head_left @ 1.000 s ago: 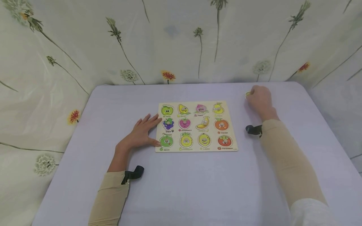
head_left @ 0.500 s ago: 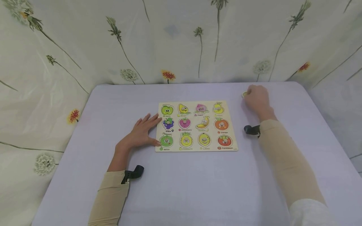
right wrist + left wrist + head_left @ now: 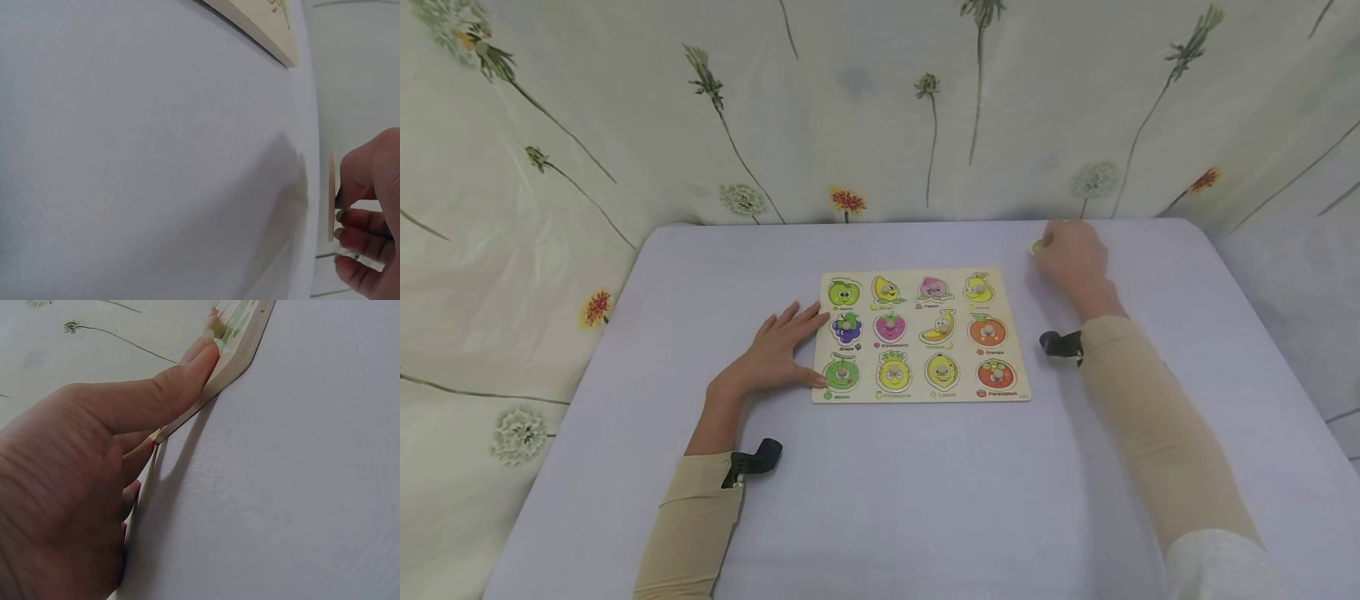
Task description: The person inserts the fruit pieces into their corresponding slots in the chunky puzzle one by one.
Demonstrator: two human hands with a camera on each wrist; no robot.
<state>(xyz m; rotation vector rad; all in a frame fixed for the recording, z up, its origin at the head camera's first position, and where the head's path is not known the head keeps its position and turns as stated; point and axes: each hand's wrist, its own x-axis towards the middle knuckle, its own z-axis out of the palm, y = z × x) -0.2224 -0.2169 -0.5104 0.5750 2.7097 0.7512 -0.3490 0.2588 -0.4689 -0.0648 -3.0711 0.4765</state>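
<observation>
In the head view a wooden fruit puzzle board [image 3: 921, 396] lies on the table, showing rows of fruit pictures, many with small knobs. My left hand [image 3: 772, 352] rests at the board's left edge, fingers spread; its thumb lies over the rim by the green melon [image 3: 842, 373]. The left wrist view shows this thumb [image 3: 169, 394] on the edge. Right of the board's far corner, my right hand [image 3: 1072, 260] pinches a yellow-green puzzle piece [image 3: 1037, 247], mostly hidden by the fingers. Seen edge-on in the right wrist view, that piece [image 3: 332, 200] is thin and wooden, above the table.
A pale lavender cloth covers the table [image 3: 925, 492]. Beyond its far edge hangs a curtain [image 3: 880, 108] printed with dandelions and flowers. Black camera mounts [image 3: 758, 457] sit on both wrists. The right hand casts a shadow on the cloth.
My right hand has moved a little to the left and slightly away with the puzzle piece. The left hand and the board have stayed in place.
</observation>
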